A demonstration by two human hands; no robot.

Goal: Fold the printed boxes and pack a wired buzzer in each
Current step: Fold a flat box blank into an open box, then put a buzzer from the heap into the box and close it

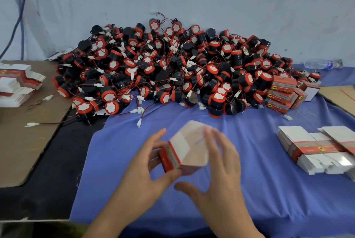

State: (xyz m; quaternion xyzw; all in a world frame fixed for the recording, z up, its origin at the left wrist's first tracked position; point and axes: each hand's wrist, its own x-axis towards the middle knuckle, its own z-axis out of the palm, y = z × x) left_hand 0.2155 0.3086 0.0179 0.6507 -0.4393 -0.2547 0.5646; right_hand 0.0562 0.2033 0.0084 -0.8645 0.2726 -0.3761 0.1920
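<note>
Printed box point(184, 151) sitting over tabletop point(259, 189) between both hands, long axis pointing at buzzer pile point(172, 65); left hand point(146, 163) gripping red end, right hand point(221, 164) fingers point(211, 141) straight, blurred, touching open flaps.

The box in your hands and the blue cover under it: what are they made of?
Box: looks like thin printed card, white inside, red outside, bending along creases. Blue cover: seems to be cloth, matte, with soft wrinkles at its edge.
</note>
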